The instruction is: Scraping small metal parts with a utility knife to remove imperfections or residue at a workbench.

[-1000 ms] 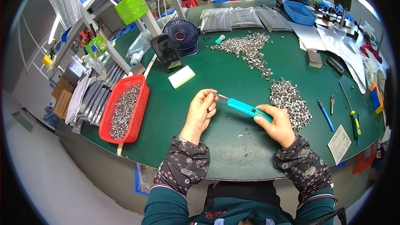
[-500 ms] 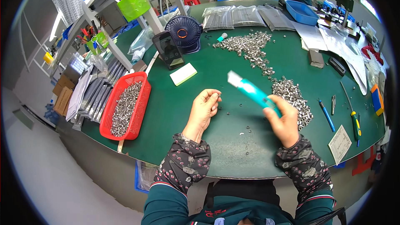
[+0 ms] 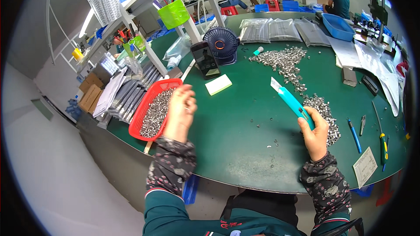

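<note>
My right hand (image 3: 316,133) is wrapped round a teal utility knife (image 3: 290,100), its blade pointing up and to the left above the green table (image 3: 236,148). Beside the red plastic basket (image 3: 135,116), my left hand (image 3: 179,110) is closed with curled fingers, slightly blurred. A small metal ring (image 3: 187,109) seems to glint between them, mostly hidden. The basket holds many short metal rings (image 3: 154,116). More of the same rings lie in a heap (image 3: 331,127) by my right hand and in a spread-out pile (image 3: 284,61) farther back.
A dark blue fan (image 3: 221,43), a phone (image 3: 204,61) and a pale note pad (image 3: 218,85) stand or lie beyond my hands. On the right are a blue pen (image 3: 355,135), a screwdriver (image 3: 383,144) and a paper slip (image 3: 365,167). Small dark bits dot the table's middle.
My left hand has moved left, from mid-table to the red basket's right side. My right hand still grips the knife, now held steadier. The whole view has shifted.
</note>
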{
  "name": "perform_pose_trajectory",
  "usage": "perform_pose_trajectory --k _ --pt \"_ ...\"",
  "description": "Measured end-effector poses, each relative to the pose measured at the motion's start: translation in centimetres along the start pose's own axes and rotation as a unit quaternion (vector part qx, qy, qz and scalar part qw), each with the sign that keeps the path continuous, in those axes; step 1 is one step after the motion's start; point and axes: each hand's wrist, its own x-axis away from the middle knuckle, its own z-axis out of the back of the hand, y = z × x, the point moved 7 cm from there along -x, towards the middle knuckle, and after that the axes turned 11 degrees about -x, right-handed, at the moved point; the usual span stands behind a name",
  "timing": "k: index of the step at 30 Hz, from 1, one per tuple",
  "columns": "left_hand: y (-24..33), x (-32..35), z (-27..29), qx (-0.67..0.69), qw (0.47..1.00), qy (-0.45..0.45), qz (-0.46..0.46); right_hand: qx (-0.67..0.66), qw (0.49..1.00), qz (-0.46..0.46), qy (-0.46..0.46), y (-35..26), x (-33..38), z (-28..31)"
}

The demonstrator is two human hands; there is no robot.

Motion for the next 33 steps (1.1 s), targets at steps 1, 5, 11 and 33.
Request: perform_pose_trajectory --k 1,5,11,33 --pt "2.3 -0.7 2.3 -0.077 0.994 0.047 -0.063 0.005 1.0 0.019 0.005 -0.4 0.0 0.1" --pt "5.6 -3.3 12.1 -0.35 0.915 0.138 -0.15 -0.011 0.999 0.032 0.002 -0.8 0.0 -0.2" --pt "3.1 -3.2 12.9 -0.469 0.871 0.111 -0.094 -0.078 0.994 -0.067 0.022 1.0 -0.2 0.5" --pt "-11.3 8.1 -27.1 -0.53 0.673 -0.44 -0.268 -0.339 0.913 -0.102 0.202 4.0 -1.4 4.3"
